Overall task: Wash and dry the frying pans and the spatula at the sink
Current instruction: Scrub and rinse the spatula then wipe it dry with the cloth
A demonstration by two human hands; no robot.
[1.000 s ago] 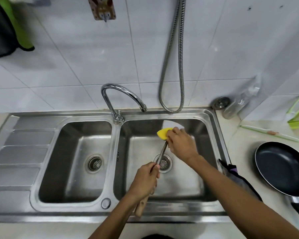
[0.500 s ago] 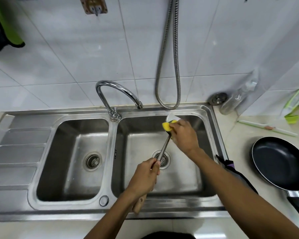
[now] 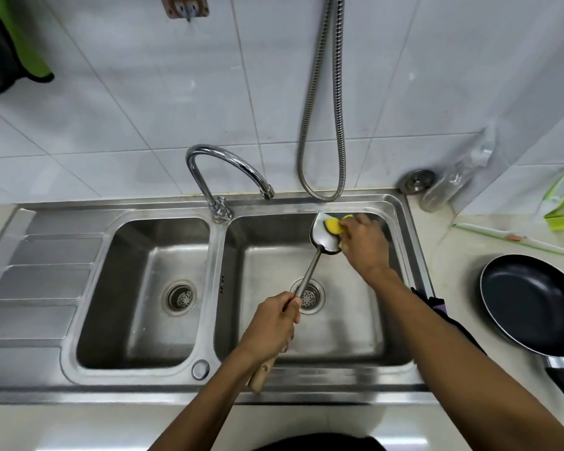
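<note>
- Compared with a second ago, the yellow sponge [image 3: 334, 225] sits farther up the spatula [image 3: 323, 237], on the blade near its tip. The right hand [image 3: 363, 244] has moved toward the back wall of the sink [image 3: 394, 209].
- As before, the left hand [image 3: 271, 323] grips the spatula where the wooden handle meets the metal shaft, over the right basin's drain [image 3: 313, 297].
- The faucet [image 3: 228, 164] and a looped metal hose [image 3: 323, 125] hang behind the spatula, apart from it.
- A dark frying pan [image 3: 534, 304] lies on the desk [image 3: 453, 255] right of the sink, well apart from both hands.
- The right hand's fingers curl round the sponge and press it on the blade, with the forearm reaching across the sink's front right corner.
</note>
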